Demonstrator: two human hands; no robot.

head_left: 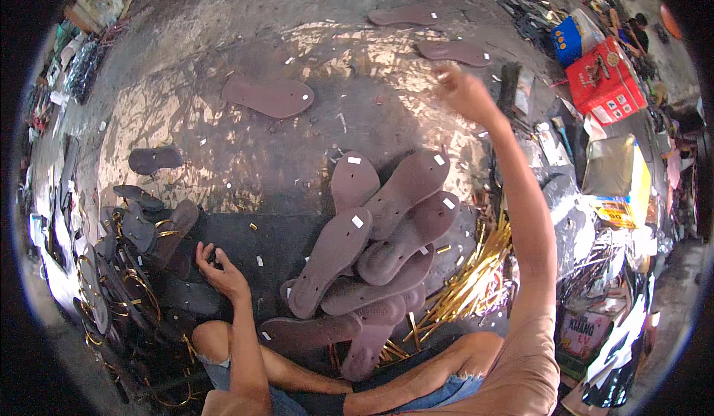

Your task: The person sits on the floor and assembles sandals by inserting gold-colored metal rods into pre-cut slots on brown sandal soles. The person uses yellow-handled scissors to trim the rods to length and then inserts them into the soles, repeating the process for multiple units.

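My right hand (462, 95) reaches far out at the upper right, just short of a brown sandal sole (454, 52) lying on the ground. Motion smears its fingers, so what they hold, if anything, does not show. Close to my left knee, my left hand (223, 273) hovers with loosely bent fingers apart and nothing visible in them. Between my arms lies a heap of brown sandal soles (331, 260), overlapping, several with small white stickers and strap holes. Left of my left hand is a pile of dark sandals (134, 230) with gold straps.
Single soles lie farther off, one at left centre (269, 95) and one at the top (404, 16). Gold strips (472, 275) lie in a bundle right of the heap. A red box (606, 81), a blue box (576, 37) and a yellow-sided box (617, 182) stand at right.
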